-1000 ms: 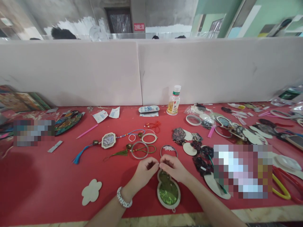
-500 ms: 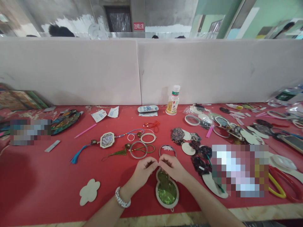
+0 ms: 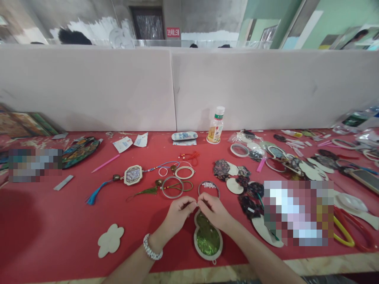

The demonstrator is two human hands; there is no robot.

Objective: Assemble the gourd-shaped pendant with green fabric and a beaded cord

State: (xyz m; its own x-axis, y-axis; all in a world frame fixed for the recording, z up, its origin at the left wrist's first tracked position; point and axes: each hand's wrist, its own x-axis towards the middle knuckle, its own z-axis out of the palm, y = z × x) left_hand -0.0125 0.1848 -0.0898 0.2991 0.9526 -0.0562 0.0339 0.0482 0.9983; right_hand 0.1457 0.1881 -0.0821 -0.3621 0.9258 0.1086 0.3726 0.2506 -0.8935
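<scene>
Our left hand [image 3: 179,216] and right hand [image 3: 215,213] meet at the fingertips, grasping what we cannot tell, by the top of the green gourd-shaped piece [image 3: 208,241] on the red table [image 3: 68,236]: apparently fine fingerwork, calling next for steadiness.

The green panel [image 3: 208,241] is glossy, its rim [image 3: 208,258] probably wood.

Gourd-shaped ornament [image 3: 208,241]: condition and position

Outline: two joined lobes with a pale rim. Infill: shiny green, brightest in the wider lobe. A small loop projects from the wide end, toward the front edge of the red table [image 3: 68,232]. The narrow end points away, partly covered by the right hand [image 3: 213,210].
</scene>
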